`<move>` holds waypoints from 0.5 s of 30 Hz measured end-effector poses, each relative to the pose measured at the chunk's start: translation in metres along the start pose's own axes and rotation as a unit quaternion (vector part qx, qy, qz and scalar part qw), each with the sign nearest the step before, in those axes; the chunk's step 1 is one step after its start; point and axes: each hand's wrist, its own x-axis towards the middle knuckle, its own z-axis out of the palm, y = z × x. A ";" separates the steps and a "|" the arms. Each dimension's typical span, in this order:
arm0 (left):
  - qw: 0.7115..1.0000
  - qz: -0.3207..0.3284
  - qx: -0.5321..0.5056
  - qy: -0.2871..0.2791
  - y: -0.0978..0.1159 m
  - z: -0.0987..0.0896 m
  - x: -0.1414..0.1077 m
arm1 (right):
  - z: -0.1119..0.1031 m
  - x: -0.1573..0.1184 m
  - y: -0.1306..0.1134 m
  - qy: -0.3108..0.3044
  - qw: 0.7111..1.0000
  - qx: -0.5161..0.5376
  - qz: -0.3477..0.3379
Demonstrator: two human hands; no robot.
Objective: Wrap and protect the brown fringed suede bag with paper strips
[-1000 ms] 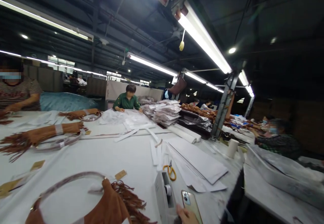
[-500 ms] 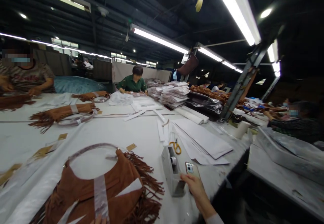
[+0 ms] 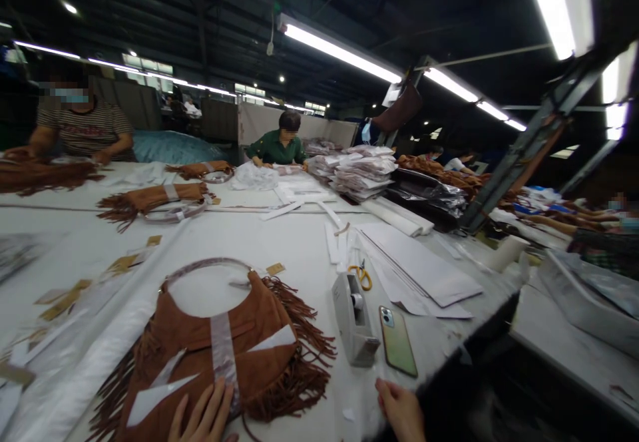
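A brown fringed handbag (image 3: 184, 349) lies on the white table, its wrapped handle (image 3: 200, 263) arching away from me. A pale translucent strip (image 3: 222, 339) runs across its middle, and white paper pieces (image 3: 273, 339) rest on the front. My left hand (image 3: 202, 415) lies on the bag's lower part, fingers stretched out beside the strip. Just below the phone (image 3: 399, 349), my right hand (image 3: 402, 409) is over the table with thumb and fingers pinched; anything between them is too small to make out. A grey tape dispenser (image 3: 352, 325) stands between bag and phone.
Yellow-handled scissors (image 3: 367, 279) lie behind the dispenser, near white sheets (image 3: 424, 265). Two more brown bags (image 3: 144, 202) lie farther back at left. Stacked wrapped goods (image 3: 362, 172) stand at the back. People work across the table. The table edge (image 3: 464, 335) drops off at right.
My right hand has left the front of the tape dispenser and come nearer to me. My left hand shows more fully on the bag. The view has shifted left and down.
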 end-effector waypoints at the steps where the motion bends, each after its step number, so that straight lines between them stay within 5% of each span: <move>1: 1.000 0.012 0.015 0.005 0.000 -0.002 0.000 | -0.001 -0.003 -0.003 -0.011 1.000 -0.020 -0.018; 5: 0.997 0.002 0.063 -0.037 0.007 -0.019 0.008 | 0.012 -0.009 -0.048 -0.125 0.969 -0.104 -0.186; 8: 0.996 -0.039 0.064 -0.051 0.012 -0.027 0.017 | 0.041 -0.024 -0.113 -0.263 0.902 -0.146 -0.311; 12: 0.995 -0.058 0.054 -0.054 0.015 -0.029 0.018 | 0.086 -0.054 -0.197 -0.443 0.766 -0.162 -0.436; 15: 0.995 -0.060 0.044 -0.063 0.013 -0.028 0.016 | 0.123 -0.063 -0.238 -0.565 0.636 -0.183 -0.492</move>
